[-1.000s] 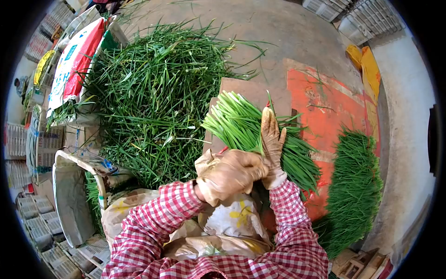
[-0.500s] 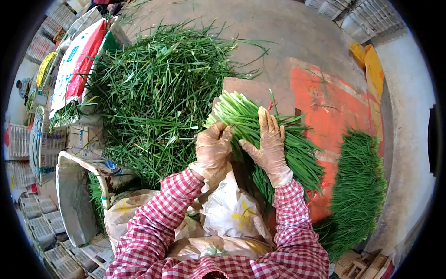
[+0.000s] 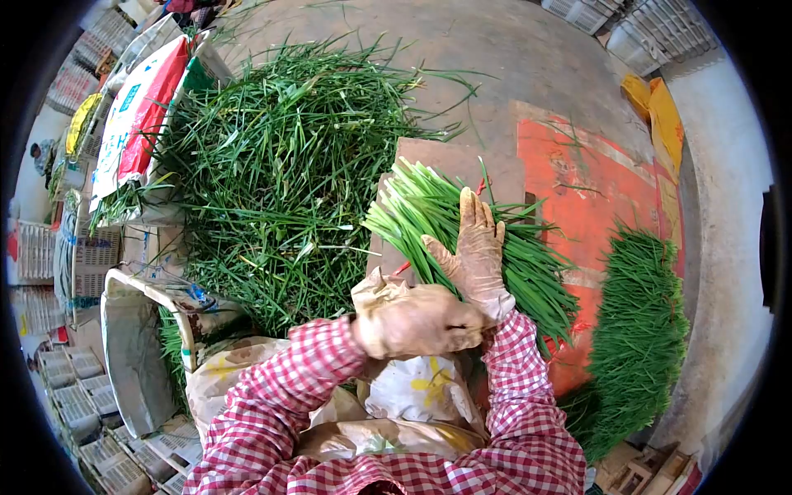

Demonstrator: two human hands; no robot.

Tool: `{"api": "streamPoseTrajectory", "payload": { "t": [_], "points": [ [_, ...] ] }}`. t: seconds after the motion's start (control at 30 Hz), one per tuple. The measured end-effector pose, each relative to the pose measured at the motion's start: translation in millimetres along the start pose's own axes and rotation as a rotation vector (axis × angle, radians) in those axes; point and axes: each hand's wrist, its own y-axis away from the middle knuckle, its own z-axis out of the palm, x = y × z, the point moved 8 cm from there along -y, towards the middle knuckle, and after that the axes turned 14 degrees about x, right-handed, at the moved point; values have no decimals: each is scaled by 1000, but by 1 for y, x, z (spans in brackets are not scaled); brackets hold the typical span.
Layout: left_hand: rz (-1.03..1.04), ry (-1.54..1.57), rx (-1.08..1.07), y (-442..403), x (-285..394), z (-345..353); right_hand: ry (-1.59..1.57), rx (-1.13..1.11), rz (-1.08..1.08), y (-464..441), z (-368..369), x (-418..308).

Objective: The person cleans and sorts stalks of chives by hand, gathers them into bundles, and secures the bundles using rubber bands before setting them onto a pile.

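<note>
One bundle (image 3: 412,210) lay gathered under the open right hand (image 3: 480,262); the left hand (image 3: 417,322) curled near its wrist, contents unclear. Neat greens (image 3: 634,330) lay rightward, an unsorted heap (image 3: 280,148) leftward.

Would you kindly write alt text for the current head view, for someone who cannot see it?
A person's gloved left hand rests on a bunch of chive-like greens, the gloved right hand, blurred, near its wrist. A loose heap of greens lies to the left; a neater stack and an orange sheet lie to the right.
</note>
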Motion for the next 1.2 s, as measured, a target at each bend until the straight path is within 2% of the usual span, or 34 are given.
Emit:
{"api": "streamPoseTrajectory", "payload": {
  "t": [0.03,0.07,0.1,0.2,0.23,0.27,0.3,0.37,0.4,0.47,0.5,0.53,0.57,0.67,0.7,0.73,0.83,0.9,0.93,0.97,1.03,1.1,1.17,1.2],
  "points": [
    [-111,46,-34,11,-8,-5,4,14,0,0,-2,-1],
    [-60,95,72,24,-12,-24,5,28,1,1,-2,-2],
    [17,265,295,44,-27,-45,-1,29,3,2,-3,-3],
    [-520,433,1031,143,-117,-127,57,53,13,2,-2,-8],
    [-645,-138,1164,179,-130,-157,120,79,-2,4,-2,-10],
    [-939,-464,1155,209,-129,-175,187,106,-17,5,-3,-12],
    [-709,-1091,998,197,-102,-186,189,111,-14,4,-2,-12],
    [-340,-1865,1041,183,-65,-173,204,86,22,8,-1,-11],
    [-279,-1463,1224,187,-64,-182,214,136,14,9,-2,-11],
    [-200,-582,1481,183,-81,-186,217,101,41,6,0,-8],
    [0,-112,1465,156,-79,-178,216,68,69,4,2,-6],
    [148,103,1353,124,-67,-169,223,70,68,2,1,-6],
    [191,-276,1171,92,-51,-153,226,57,83,1,1,-6],
    [518,-311,973,13,-9,-102,254,104,63,3,5,-5],
    [534,-431,835,-13,5,-92,258,155,23,8,10,-4],
    [534,-425,777,-33,-4,-84,329,144,-14,11,21,-3],
    [319,-162,862,-70,-50,-84,276,50,1,18,6,-7],
    [99,-18,834,-79,-100,-83,265,-97,96,19,-4,-1],
    [132,-203,893,-77,-99,-86,261,-97,70,23,-7,1],
    [128,-197,891,-77,-103,-84,257,-99,42,28,-9,2],
    [81,-582,644,-86,-101,-68,271,-74,-6,35,-17,-2],
    [214,-770,694,-81,-105,-52,283,-41,-46,31,-27,1],
    [165,-864,700,-76,-104,-50,76,-96,-108,20,-35,15],
    [164,-861,700,-76,-104,-49,-8,-39,5,3,-50,27]
  ]
}}
